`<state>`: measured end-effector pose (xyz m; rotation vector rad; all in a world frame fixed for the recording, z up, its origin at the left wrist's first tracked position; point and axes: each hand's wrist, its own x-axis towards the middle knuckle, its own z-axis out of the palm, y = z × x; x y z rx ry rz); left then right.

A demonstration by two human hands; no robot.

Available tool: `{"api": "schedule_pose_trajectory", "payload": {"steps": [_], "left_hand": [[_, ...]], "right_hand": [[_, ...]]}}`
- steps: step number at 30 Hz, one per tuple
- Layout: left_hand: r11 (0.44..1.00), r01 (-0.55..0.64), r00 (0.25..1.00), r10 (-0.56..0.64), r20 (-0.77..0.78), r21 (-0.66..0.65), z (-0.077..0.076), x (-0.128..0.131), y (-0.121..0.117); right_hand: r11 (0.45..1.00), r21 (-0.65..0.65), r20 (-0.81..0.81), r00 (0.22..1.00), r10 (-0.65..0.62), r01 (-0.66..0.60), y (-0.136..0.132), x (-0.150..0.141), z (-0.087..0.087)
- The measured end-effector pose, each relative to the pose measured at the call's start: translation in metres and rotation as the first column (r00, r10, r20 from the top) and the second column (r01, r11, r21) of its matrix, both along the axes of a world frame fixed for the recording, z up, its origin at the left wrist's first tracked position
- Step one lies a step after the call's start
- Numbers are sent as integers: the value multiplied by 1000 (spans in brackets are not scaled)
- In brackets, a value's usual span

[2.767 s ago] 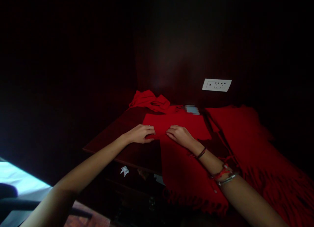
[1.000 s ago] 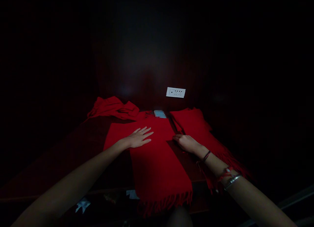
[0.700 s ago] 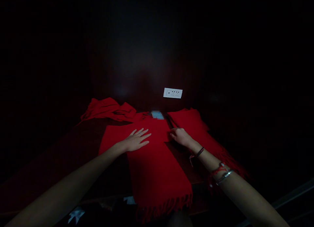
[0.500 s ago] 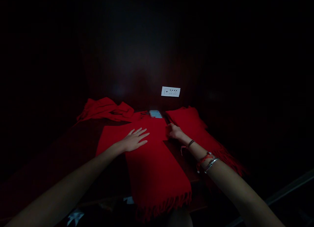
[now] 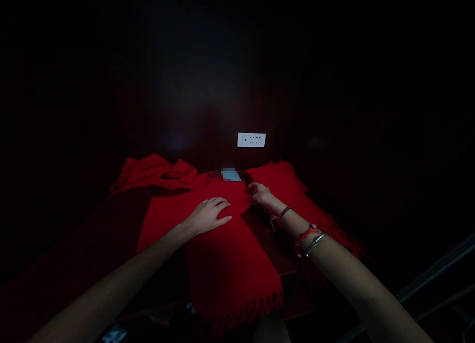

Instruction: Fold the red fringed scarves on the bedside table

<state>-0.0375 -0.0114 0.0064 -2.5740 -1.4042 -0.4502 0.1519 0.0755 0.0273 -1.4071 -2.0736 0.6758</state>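
L. hand (image 5: 208,217): laid palm down on red cloth (image 5: 233,264); fingers loosely bent, thumb set apart, nothing seen pinched. R. hand (image 5: 261,193): placed at R. edge of same cloth, fingers curled close together; blurred, so whether cloth is pinched can't be told.

Red cloth: crosswise part seen under L. hand & out to its L.; fringed part extended from under L. hand toward wearer. Whether one pc. or two, unclear.

Change: L. fingers, spread flat a moment ago, are now bent & drawn in. In effect, cloth is probably pressed over less area, w/ R. edge left freer to be shifted.

Also listed: crumpled red cloth (image 5: 156,172), beyond L. hand, to its L.; second fringed cloth (image 5: 278,177), beyond & R. of R. hand; pale-blue item (image 5: 230,174), blurred, beyond & btwn. both hands; wall socket (image 5: 251,140), farther beyond; dark tabletop (image 5: 270,241), bared nearer wearer than R. hand; silver bangle (image 5: 315,244), worn on R. forearm.
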Motion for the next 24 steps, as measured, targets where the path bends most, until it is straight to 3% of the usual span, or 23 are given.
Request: {"api": "schedule_pose_trajectory", "payload": {"steps": [3,6,11,15,18,24], "left_hand": [[991,-134,991,134,18,-11,3,39,6],[958,-283,957,285,52,-44,-2,58,17],[959,-271,941,281,189,-77,-13,51,25],[958,-270,942,283,178,-95,-16,51,28],[949,-301,919,316,236,-96,-16,50,33],[961,-272,911,274,308,-53,-17,45,31]], "right_hand": [[993,-103,-128,989,-78,65,2,-1,8],[984,-172,-222,971,-83,45,-2,-1,10],[984,-177,-297,954,-36,-18,-8,10,-5],[992,-115,-338,941,14,-56,-7,19,-18],[999,-35,-276,961,26,-37,-8,18,-21],[994,26,-30,994,-101,102,-22,-4,-29]]}}
